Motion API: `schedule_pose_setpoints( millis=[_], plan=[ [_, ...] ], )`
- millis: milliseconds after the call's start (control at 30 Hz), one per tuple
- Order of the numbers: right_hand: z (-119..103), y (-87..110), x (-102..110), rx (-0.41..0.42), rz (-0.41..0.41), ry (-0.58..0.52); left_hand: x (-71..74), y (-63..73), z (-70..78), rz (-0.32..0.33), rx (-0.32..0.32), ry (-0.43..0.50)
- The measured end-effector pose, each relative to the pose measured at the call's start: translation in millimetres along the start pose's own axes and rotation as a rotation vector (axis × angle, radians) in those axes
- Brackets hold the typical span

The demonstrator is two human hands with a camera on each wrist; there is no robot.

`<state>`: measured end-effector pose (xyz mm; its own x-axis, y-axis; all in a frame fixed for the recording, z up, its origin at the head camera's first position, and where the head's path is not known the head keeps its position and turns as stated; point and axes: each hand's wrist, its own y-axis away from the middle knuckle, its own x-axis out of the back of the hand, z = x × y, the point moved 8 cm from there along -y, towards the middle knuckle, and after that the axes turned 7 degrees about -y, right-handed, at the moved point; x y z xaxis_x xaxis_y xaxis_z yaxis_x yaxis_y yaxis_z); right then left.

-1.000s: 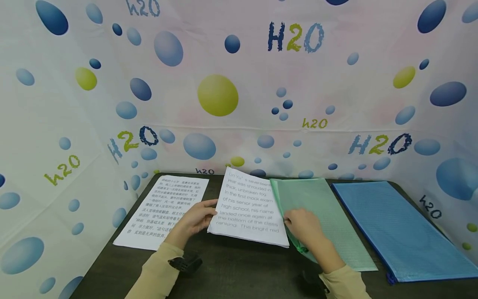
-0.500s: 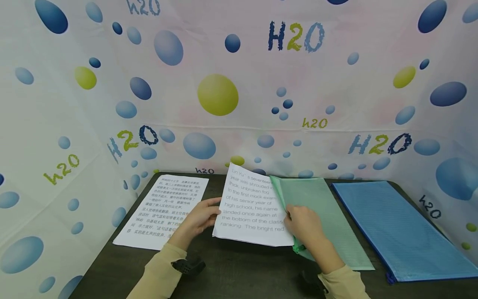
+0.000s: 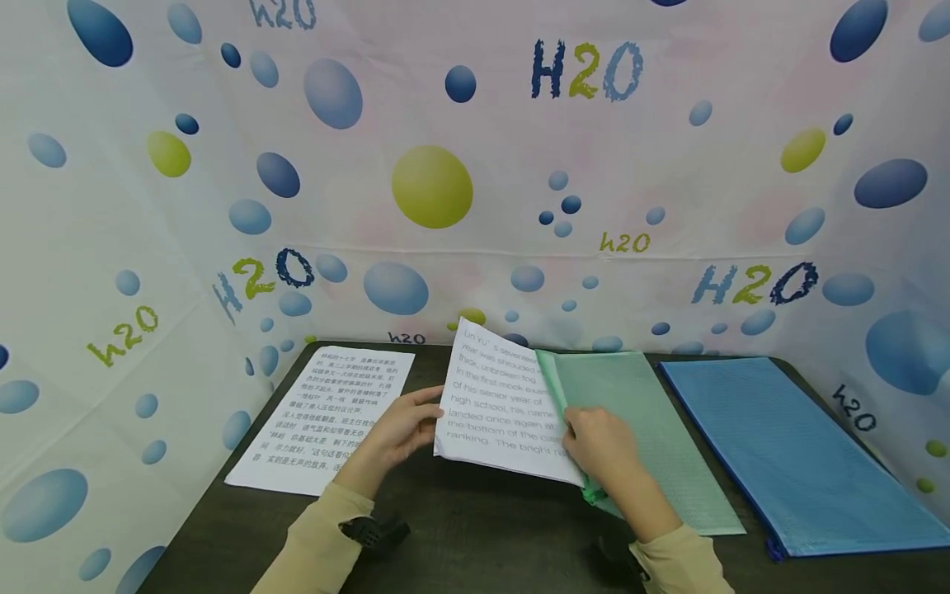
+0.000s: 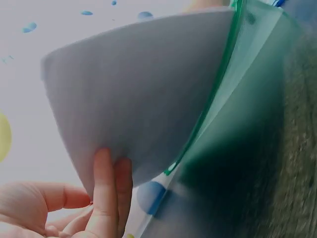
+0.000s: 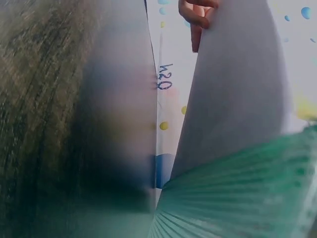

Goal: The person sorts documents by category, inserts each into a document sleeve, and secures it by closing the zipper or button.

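The desk carried a blue zip folder by its right edge. Reaching the back edge, a green zip folder enclosed the right side of English-printed paper. The right hand clamped its grip on the green folder's mouth, the left hand on the paper's left edge.

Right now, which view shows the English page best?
Head view: the English page faces the camera, most print readable, some line ends hidden at the green folder. Both wrist views show only a blank side; the left one adds a close look at the left hand pinching it.
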<state>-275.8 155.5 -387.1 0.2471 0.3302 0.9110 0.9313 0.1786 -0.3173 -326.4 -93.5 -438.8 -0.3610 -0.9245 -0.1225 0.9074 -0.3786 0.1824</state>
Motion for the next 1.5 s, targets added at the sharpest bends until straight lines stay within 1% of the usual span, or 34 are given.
schedule_pose_setpoints(
  millis=[133, 267, 333, 500, 633, 733, 900, 1067, 1267, 1500],
  plan=[
    [-1.8, -0.6, -0.2, 0.013, 0.01, -0.004, -10.9, 0.9, 0.6, -0.009, -0.002, -0.014],
    [-1.7, -1.5, 1.0, 0.019, 0.034, -0.02, -20.4, 1.2, 0.0, -0.016, -0.001, 0.009],
    [-1.3, -1.4, 1.5, 0.022, 0.051, -0.023, -23.8, 0.5, -2.6, -0.016, 0.006, 0.018],
    [-0.9, -0.4, 4.0, 0.048, 0.131, 0.006, -31.4, -2.7, -11.6, -0.012, 0.023, 0.041],
    [-0.9, 1.5, 6.4, 0.069, 0.196, 0.021, -38.7, -7.1, -18.2, -0.021, 0.027, 0.059],
    [-0.9, 2.4, 7.3, 0.079, 0.224, 0.027, -44.6, -10.4, -22.1, -0.029, 0.026, 0.067],
    [1.2, 1.8, 7.0, 0.072, 0.231, 0.036, -52.3, -13.9, -26.6, -0.041, 0.024, 0.072],
    [2.2, 0.7, 4.7, 0.055, 0.195, 0.046, -54.2, -18.3, -29.9, -0.04, 0.024, 0.071],
    [-3.2, 0.8, 5.1, 0.085, 0.192, 0.049, -56.3, -24.9, -34.2, -0.027, 0.04, 0.069],
    [-4.6, 1.9, 5.2, 0.09, 0.208, 0.047, -72.6, -36.0, -39.8, -0.036, 0.063, 0.069]
  ],
)
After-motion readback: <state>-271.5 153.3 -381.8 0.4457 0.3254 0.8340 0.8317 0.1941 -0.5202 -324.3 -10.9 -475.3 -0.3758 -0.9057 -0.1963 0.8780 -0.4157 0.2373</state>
